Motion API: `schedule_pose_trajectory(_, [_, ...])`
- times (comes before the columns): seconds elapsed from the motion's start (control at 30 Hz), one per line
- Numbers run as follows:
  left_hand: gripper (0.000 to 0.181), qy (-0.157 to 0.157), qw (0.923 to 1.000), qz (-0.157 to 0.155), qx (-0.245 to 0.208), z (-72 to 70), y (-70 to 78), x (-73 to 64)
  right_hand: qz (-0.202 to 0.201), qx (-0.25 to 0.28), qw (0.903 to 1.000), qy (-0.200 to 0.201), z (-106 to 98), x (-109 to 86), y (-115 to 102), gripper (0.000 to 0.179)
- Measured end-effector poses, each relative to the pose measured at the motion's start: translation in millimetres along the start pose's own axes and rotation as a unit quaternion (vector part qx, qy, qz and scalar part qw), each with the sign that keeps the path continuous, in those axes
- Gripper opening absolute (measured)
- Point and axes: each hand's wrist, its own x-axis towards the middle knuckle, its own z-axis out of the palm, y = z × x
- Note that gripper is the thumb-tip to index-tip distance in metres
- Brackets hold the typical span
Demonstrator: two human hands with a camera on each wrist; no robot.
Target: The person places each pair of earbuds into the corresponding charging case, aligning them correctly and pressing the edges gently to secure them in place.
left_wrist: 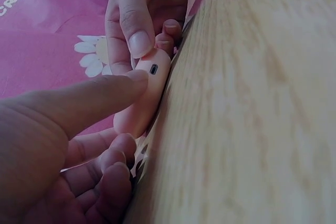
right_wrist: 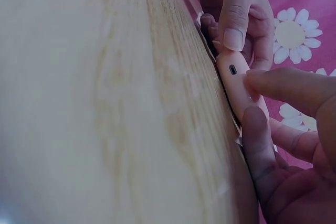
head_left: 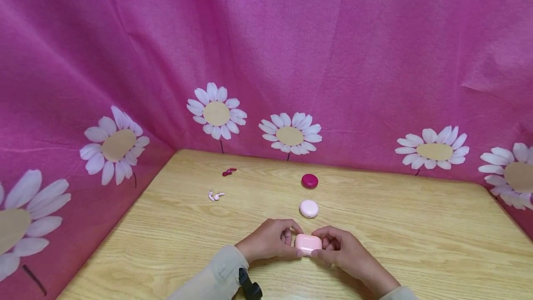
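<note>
Judged by what shows, the work is partway: two earbud sets lie out at centre left, two pale earbuds (head_left: 218, 196) and some magenta earbuds (head_left: 226, 173) too small to count. Three cases line up right of centre: one magenta case (head_left: 309, 180), one pale case (head_left: 309, 208) and, lowest, one pink case (head_left: 308, 243), looking closed and not yet released. The left hand (head_left: 272, 239) and right hand (head_left: 349, 252) pinch its ends, each grip open only its width.

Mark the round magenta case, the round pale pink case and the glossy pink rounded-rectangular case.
Round magenta case (head_left: 309, 180): head view, top surface.
Round pale pink case (head_left: 309, 208): head view, top surface.
Glossy pink rounded-rectangular case (head_left: 308, 242): head view, top surface.
</note>
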Motion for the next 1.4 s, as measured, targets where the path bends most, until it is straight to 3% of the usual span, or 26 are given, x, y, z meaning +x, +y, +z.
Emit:
schedule_pose_trajectory(0.87, [0.034,0.006,1.0,0.004,-0.004,0.7,-0.9,0.0,0.02,0.009,0.9997,-0.006,-0.4,-0.2,-0.6,0.037])
schedule_pose_trajectory(1.13, [0.033,0.01,0.9999,0.003,-0.004,1.3,0.7,-1.4,-0.004,0.011,0.9999,-0.011,-0.3,-1.9,1.2,0.035])
schedule_pose_trajectory(1.4, [0.033,0.008,1.0,0.002,0.001,1.0,0.7,-1.2,0.004,0.015,0.9998,-0.009,-0.4,-1.5,0.5,0.035])
